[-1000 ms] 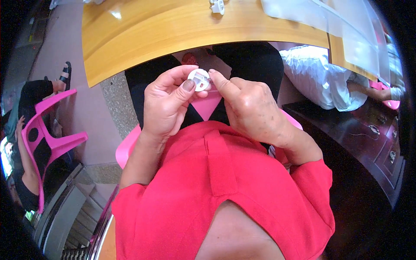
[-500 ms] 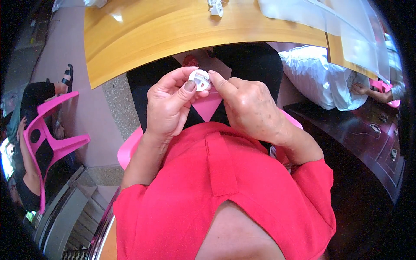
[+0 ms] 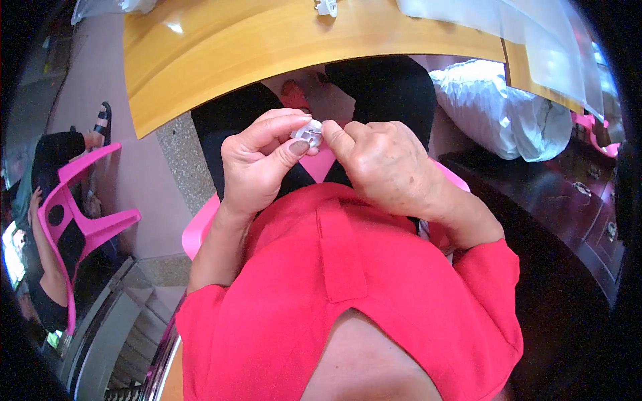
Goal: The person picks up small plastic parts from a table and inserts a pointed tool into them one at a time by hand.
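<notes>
Glossy yellow-brown wood makes up the table (image 3: 267, 50), with a small white fitting (image 3: 326, 8) lying on top and translucent plastic (image 3: 461, 17) covering its right end. Off to the table's left stands a pink chair (image 3: 100, 227); below its right end sits a bulging white sack (image 3: 498, 117).

On the wearer's side of the table, short of its edge and above the lap, is the small white part (image 3: 309, 133). The left hand (image 3: 257, 157) pinches it by the rim, thumb on the near side and fingers behind. The right hand (image 3: 391, 160) is curled with its index fingertip at the part's right side; whether it also grips something tiny cannot be told.

The part looks like moulded plastic, so it is probably light, stiff and a little slick, and its thinner inner details may be fragile. Its outer rim seems the safest hold, leaving the middle free.
</notes>
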The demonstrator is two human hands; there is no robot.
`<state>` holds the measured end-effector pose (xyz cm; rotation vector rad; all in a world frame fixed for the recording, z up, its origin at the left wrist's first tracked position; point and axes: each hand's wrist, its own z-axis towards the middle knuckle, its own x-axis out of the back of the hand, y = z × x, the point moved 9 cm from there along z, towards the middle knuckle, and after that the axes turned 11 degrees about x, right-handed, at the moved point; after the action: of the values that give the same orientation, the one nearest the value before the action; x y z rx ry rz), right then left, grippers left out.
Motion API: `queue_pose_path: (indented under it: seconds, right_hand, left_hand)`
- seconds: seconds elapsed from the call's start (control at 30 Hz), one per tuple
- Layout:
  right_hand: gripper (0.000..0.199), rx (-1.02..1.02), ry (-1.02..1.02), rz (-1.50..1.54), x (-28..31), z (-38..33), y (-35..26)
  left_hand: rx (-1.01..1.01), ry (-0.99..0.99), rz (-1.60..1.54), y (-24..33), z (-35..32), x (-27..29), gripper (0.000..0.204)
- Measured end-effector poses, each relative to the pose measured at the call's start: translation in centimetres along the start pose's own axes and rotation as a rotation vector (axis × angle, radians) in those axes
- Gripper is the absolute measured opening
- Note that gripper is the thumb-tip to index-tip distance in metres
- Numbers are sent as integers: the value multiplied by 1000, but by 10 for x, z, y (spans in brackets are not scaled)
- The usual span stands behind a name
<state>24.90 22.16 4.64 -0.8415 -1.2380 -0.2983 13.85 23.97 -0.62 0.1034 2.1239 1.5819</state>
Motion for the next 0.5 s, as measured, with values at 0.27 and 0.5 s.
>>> queue_pose_path:
  seconds: [0.27,0.5]
  right_hand:
    - [22,-12,-138,27,-11,-2,3]
    - [18,-14,1,-114,0,-5,-3]
  left_hand:
    - [140,-28,-226,-22,4,0,24]
    - [248,-19,-360,-30,5,-1,28]
